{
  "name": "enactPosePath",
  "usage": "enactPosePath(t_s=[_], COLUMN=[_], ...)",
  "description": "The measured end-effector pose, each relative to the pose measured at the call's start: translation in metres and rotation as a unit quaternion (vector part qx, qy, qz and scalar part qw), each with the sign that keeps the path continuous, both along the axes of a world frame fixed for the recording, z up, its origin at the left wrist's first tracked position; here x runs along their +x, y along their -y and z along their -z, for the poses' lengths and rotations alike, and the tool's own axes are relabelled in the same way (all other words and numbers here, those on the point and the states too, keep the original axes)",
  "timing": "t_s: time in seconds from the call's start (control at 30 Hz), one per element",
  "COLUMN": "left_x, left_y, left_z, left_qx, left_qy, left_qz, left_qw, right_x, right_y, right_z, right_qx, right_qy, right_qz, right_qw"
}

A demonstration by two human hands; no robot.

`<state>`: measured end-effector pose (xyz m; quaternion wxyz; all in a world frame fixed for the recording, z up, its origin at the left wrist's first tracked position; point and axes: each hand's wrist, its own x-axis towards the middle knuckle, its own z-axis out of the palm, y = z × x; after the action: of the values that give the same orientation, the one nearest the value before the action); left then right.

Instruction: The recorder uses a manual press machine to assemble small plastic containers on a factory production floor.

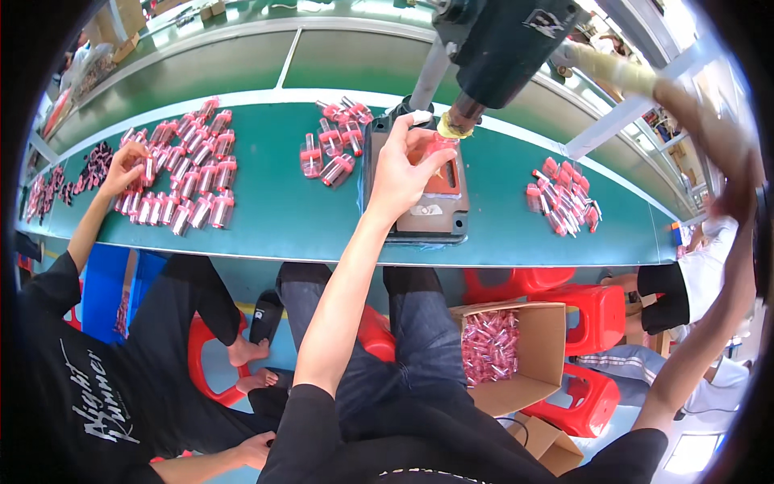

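Note:
My left hand (405, 165) is closed around a small pink, partly see-through cylinder (439, 148), held upright on the press base (435, 218). Directly over that piece is the press ram with a yellow, frayed pad (453, 126), touching it or nearly so. My fingers cover much of the piece. At the far right, my raised right hand (709, 133) is wrapped around the end of the tape-wrapped press lever (617, 73); motion smears the fingers. The dark press head (516, 48) stands above the base.
Several pink-and-silver cylinders (337, 168) lie left of the press, and slimmer pink pieces (564, 198) right of it. At left a co-worker's hand (125, 169) holds one beside a large group (189, 173). Below are an open carton (536, 355) of pink pieces and red stools (595, 319).

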<state>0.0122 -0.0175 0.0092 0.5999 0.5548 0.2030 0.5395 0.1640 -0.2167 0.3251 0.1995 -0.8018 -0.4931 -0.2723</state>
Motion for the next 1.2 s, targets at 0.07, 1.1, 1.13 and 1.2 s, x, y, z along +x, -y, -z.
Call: enactPosePath(t_s=[0.07,1.1,1.13,1.2], left_x=[0.021,0.000,-0.008,-0.007], left_y=[0.004,-0.001,-0.004,0.000], left_z=[-0.013,0.018,0.022,0.013], left_qx=[0.039,0.054,0.046,0.063], left_qy=[0.008,-0.064,-0.058,-0.086], left_qz=[0.014,-0.048,-0.054,-0.050], left_qw=[0.999,0.995,0.996,0.993], right_x=[0.015,-0.004,-0.013,-0.016], right_y=[0.063,-0.047,-0.039,-0.024], right_z=[0.031,0.216,0.196,0.157], right_qx=[0.022,0.001,-0.033,-0.034], right_qy=[-0.218,-0.379,-0.413,-0.497], right_qz=[-0.049,-0.182,-0.188,-0.219], right_qw=[0.975,0.907,0.890,0.839])
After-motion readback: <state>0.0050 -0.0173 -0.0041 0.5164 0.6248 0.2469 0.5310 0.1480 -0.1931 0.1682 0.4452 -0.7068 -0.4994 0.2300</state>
